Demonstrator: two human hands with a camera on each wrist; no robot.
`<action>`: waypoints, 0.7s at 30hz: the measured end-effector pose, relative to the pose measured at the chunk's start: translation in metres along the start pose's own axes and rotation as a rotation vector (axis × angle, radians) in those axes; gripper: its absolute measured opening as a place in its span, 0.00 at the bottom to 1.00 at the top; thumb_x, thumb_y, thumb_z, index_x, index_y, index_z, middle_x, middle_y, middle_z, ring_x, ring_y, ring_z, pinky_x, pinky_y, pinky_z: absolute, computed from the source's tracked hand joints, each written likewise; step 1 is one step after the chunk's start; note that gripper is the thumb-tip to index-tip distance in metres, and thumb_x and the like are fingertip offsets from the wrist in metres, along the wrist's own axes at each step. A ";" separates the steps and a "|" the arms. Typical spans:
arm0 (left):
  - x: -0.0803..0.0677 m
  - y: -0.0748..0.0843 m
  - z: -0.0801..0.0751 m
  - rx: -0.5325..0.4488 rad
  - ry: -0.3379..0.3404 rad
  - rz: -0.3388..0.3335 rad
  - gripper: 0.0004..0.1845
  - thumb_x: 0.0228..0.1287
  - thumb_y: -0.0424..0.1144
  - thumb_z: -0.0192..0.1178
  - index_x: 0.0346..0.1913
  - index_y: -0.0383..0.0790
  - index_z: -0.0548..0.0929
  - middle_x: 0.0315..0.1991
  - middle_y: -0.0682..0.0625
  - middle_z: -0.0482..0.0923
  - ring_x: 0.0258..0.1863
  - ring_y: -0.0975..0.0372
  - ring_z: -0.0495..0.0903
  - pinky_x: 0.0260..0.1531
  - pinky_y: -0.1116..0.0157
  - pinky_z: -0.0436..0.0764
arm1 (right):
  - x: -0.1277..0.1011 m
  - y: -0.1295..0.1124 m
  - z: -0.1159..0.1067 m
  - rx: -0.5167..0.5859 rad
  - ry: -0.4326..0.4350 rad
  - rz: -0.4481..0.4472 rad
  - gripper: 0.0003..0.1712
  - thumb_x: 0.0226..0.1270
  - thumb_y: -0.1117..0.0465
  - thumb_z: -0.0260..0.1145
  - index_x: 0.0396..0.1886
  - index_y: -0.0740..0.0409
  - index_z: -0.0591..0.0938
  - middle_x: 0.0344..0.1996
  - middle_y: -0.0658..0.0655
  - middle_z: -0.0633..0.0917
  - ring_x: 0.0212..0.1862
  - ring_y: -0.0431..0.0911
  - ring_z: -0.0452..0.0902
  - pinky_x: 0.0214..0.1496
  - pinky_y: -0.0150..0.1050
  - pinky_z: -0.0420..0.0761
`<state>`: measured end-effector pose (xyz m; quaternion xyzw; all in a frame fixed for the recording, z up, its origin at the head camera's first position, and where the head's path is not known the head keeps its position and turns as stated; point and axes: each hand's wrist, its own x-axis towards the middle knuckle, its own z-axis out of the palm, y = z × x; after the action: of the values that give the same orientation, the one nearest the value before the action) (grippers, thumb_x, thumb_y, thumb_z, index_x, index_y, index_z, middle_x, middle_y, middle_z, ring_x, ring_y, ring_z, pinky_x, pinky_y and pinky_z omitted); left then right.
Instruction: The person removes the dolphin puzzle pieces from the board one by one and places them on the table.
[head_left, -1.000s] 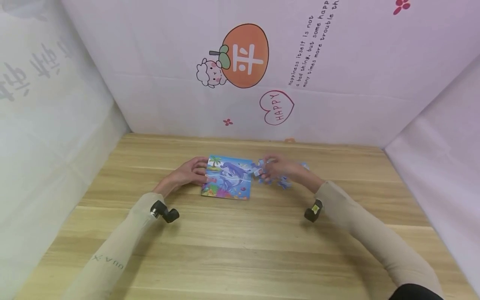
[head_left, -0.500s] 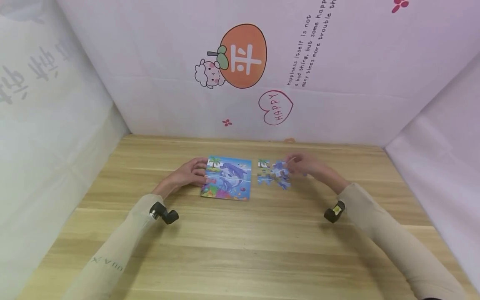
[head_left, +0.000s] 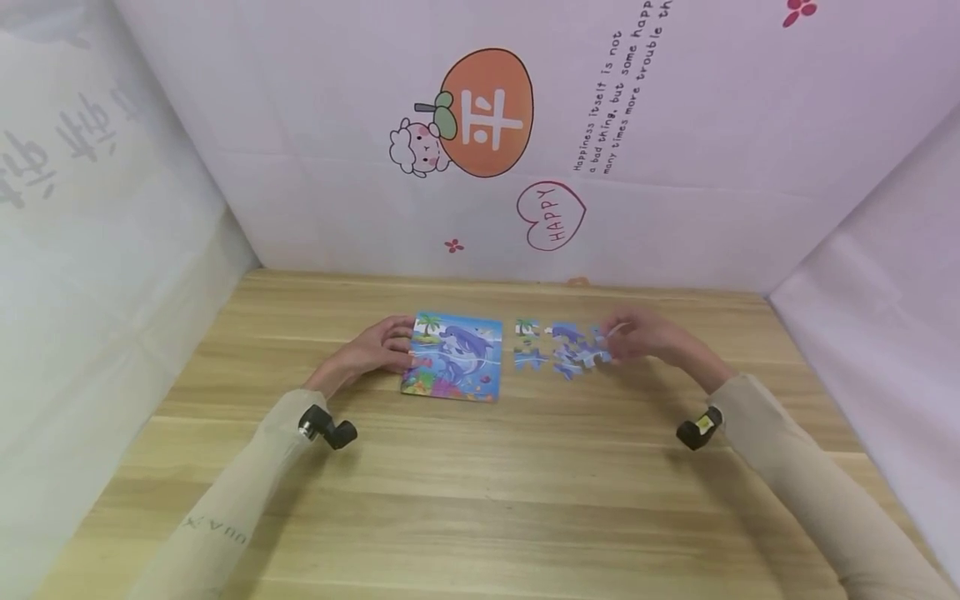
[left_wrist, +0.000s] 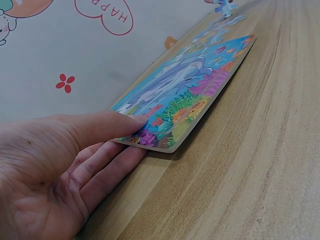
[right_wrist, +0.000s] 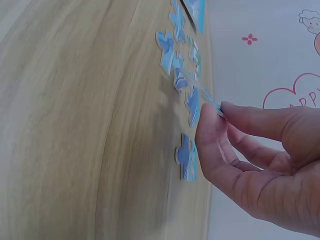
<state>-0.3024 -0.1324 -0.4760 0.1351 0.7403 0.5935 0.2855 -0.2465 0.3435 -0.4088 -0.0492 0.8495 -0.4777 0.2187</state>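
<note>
A person sits at a wooden worktop (head_left: 480,492) with both arms stretched forward in beige sleeves. The left hand (head_left: 371,348) rests at the 9 o'clock edge of a dolphin puzzle board (head_left: 454,355). In the left wrist view its thumb lies on top of the board's near corner and the fingers (left_wrist: 107,167) stretch out flat beneath and beside it, so the hand pinches the board lightly against the worktop. The board lies flat, near the middle of the worktop.

At 3 o'clock from the board, a little apart from it, loose puzzle pieces (head_left: 558,348) are scattered flat on the wood. The right hand (head_left: 648,337) sits at the 3 o'clock side of that scatter. In the right wrist view thumb and forefinger grasp one thin piece (right_wrist: 202,90) by its edge, holding it tilted above the others; the remaining fingers curl loosely underneath. One more loose piece (right_wrist: 186,157) lies just below the hand.

A small black camera (head_left: 330,429) is strapped at each wrist. Behind the worktop hangs a pale backdrop (head_left: 300,125) with an orange cartoon fruit (head_left: 487,112) and a heart reading HAPPY (head_left: 552,215).
</note>
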 end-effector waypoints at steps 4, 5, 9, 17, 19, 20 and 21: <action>0.000 0.000 0.000 -0.002 0.004 0.006 0.48 0.67 0.29 0.69 0.83 0.36 0.52 0.77 0.33 0.60 0.69 0.44 0.72 0.51 0.67 0.89 | -0.005 0.000 -0.001 -0.076 -0.012 0.023 0.12 0.71 0.77 0.61 0.50 0.83 0.75 0.39 0.68 0.86 0.34 0.45 0.86 0.40 0.40 0.93; 0.000 -0.001 0.000 -0.007 0.004 0.006 0.48 0.67 0.29 0.69 0.83 0.36 0.52 0.77 0.33 0.60 0.68 0.44 0.72 0.51 0.67 0.89 | -0.006 0.001 -0.001 -0.101 -0.008 0.026 0.11 0.71 0.77 0.62 0.49 0.83 0.76 0.39 0.69 0.86 0.33 0.45 0.86 0.41 0.41 0.94; 0.002 -0.001 0.001 -0.016 0.005 0.003 0.48 0.66 0.28 0.69 0.83 0.37 0.53 0.76 0.34 0.61 0.67 0.47 0.73 0.50 0.67 0.90 | -0.010 0.004 -0.002 -0.184 0.016 0.051 0.07 0.69 0.78 0.62 0.43 0.82 0.77 0.35 0.69 0.86 0.32 0.45 0.87 0.40 0.42 0.94; 0.005 -0.001 0.002 -0.002 -0.002 0.003 0.49 0.66 0.28 0.69 0.83 0.36 0.52 0.79 0.33 0.58 0.74 0.41 0.66 0.56 0.65 0.88 | -0.013 0.006 -0.001 -0.329 0.043 0.114 0.10 0.70 0.72 0.67 0.42 0.80 0.80 0.32 0.66 0.87 0.32 0.46 0.88 0.41 0.43 0.94; 0.005 -0.001 0.001 -0.013 0.001 -0.012 0.48 0.66 0.28 0.69 0.83 0.37 0.52 0.79 0.34 0.58 0.75 0.42 0.65 0.57 0.64 0.88 | -0.012 0.008 0.000 -0.348 0.054 0.124 0.10 0.71 0.70 0.68 0.42 0.78 0.80 0.33 0.66 0.88 0.32 0.46 0.87 0.41 0.42 0.93; 0.005 -0.001 0.001 -0.023 0.003 -0.019 0.48 0.66 0.28 0.69 0.83 0.38 0.53 0.79 0.34 0.58 0.75 0.42 0.65 0.57 0.64 0.88 | -0.011 0.009 0.001 -0.344 0.061 0.127 0.10 0.71 0.70 0.67 0.42 0.78 0.79 0.33 0.67 0.87 0.32 0.46 0.87 0.41 0.42 0.93; 0.004 -0.002 0.000 -0.035 0.002 -0.026 0.48 0.67 0.28 0.69 0.83 0.38 0.53 0.79 0.34 0.58 0.75 0.43 0.66 0.56 0.64 0.89 | -0.010 0.010 0.001 -0.341 0.073 0.126 0.10 0.71 0.70 0.68 0.41 0.78 0.79 0.33 0.67 0.87 0.32 0.47 0.88 0.40 0.42 0.93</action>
<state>-0.3057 -0.1306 -0.4787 0.1200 0.7318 0.6026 0.2950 -0.2358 0.3510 -0.4142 -0.0150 0.9269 -0.3137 0.2056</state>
